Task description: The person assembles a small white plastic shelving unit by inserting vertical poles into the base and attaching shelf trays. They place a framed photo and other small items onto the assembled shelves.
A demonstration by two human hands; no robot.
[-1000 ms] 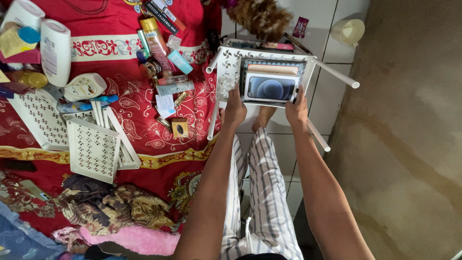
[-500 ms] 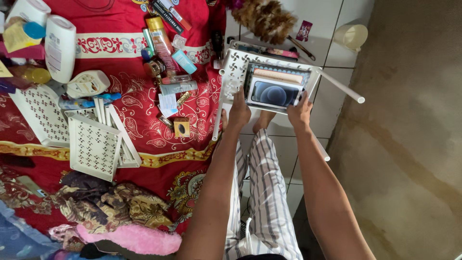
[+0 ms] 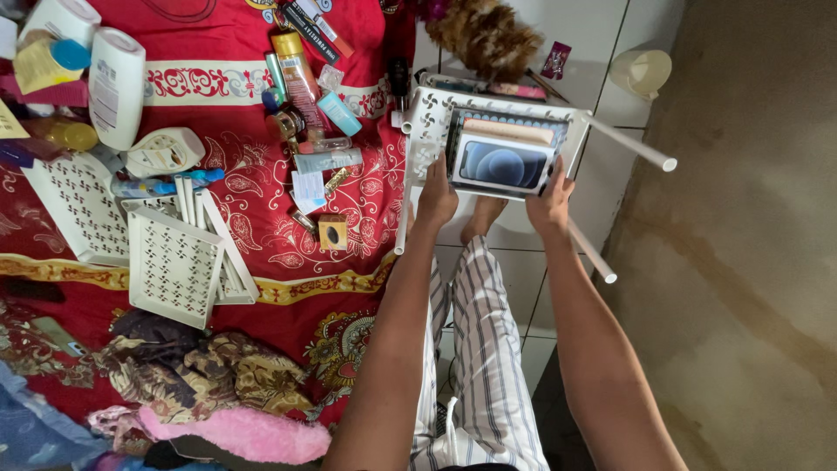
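While you sit at the edge of the bed with your striped trouser legs [image 3: 475, 349] pointing toward the tiled floor [image 3: 514, 279], both of your hands are up at a small white plastic rack [image 3: 427, 122] with pinwheel cut-outs in its side panel. Your left hand [image 3: 436, 196] grips the near left edge of the phone box [image 3: 501, 166], a flat box with a dark blue picture on its lid, fingers wrapped narrow around its side. Your right hand [image 3: 551, 205] holds the box's near right corner the same way, fingers closed on it. The box sits inside the rack's tray, and a pale tan roll [image 3: 506, 131] lies just beyond it in the same tray. Two white tubes of the rack stick out to your right, one [image 3: 629, 144] high and one [image 3: 591, 253] lower, over the floor. Your bare foot [image 3: 481, 214] shows on the tiles just under the box.

To your left the red patterned bedspread [image 3: 261, 201] carries loose rack panels: a perforated white panel [image 3: 174, 266] lying over several white slats [image 3: 222, 253], and another panel [image 3: 74, 209] further left. Bottles and tubes are scattered near the top, among them an orange-capped bottle [image 3: 298, 74] and a tall white bottle [image 3: 115, 83]. A small brown square box [image 3: 332, 232] lies near your left forearm. A pink fluffy item [image 3: 248, 432] and crumpled patterned cloth [image 3: 200, 366] lie at the near edge. A brown feather duster [image 3: 484, 35] rests beyond the rack, and a cream cup [image 3: 643, 70] stands on the floor to its right
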